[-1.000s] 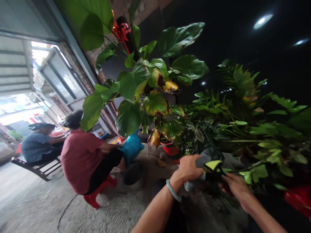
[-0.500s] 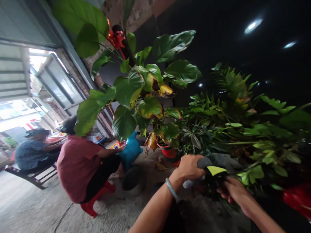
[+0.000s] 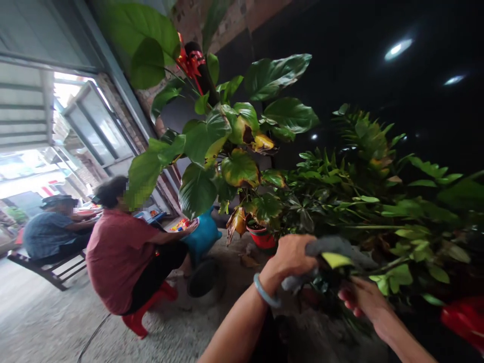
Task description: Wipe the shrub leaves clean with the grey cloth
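My left hand (image 3: 295, 254), wearing a pale bracelet (image 3: 266, 291) at the wrist, is closed on a grey cloth (image 3: 342, 247). The cloth trails to the right over the foliage and also hangs below the fingers. Just under its upper edge a yellow-green patch (image 3: 336, 260) shows, perhaps part of a leaf. Low on the right, my right hand (image 3: 365, 297) has curled fingers close to dark leaves; what they hold, if anything, is hidden. Green leafy plants (image 3: 408, 247) spread behind and beside both hands.
A tall big-leaved plant (image 3: 204, 133) with browned leaves rises from a red pot (image 3: 260, 238). Left of it are a dark bucket (image 3: 204, 280), a blue rounded object (image 3: 206, 234) and a person in a red shirt (image 3: 117, 252) on a red stool (image 3: 151, 307). Another person (image 3: 53, 227) sits farther back.
The cloth and the yellow-green patch have shifted a little and changed shape under my left hand. My right hand stays close by. The whole view has turned slightly.
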The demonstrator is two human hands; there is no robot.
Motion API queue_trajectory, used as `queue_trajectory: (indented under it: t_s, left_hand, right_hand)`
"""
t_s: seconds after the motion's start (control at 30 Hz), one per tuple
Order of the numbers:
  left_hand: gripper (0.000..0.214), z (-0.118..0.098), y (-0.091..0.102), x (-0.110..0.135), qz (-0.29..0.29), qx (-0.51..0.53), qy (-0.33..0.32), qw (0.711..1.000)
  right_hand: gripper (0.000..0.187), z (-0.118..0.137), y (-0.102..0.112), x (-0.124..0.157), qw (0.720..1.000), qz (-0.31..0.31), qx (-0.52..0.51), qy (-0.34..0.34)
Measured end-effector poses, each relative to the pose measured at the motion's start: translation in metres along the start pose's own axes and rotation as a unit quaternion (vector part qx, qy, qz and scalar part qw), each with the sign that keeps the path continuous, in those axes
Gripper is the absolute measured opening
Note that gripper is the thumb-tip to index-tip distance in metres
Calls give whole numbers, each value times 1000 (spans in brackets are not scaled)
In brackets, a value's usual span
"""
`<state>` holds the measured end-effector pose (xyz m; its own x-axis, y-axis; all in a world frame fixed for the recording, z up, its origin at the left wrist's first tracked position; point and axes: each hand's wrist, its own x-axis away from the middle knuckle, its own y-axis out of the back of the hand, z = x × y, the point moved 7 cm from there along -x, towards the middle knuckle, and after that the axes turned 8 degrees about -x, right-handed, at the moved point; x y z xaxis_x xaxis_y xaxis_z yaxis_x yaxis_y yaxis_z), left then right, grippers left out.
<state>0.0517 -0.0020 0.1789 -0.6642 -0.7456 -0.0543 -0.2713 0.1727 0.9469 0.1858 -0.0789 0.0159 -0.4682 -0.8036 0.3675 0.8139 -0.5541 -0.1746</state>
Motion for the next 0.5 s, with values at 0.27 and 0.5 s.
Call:
queue_trajectory:
  t_s: [0.27,0.5]
  left_hand:
    - [26,21,-34,47,84,66,33,994]
    - [29,23,-18,55,56,111,25,992]
  right_hand:
    - [13,4,2,-10,996,81,-24,38]
    - [14,-5,-2,-9,998,55,30,21]
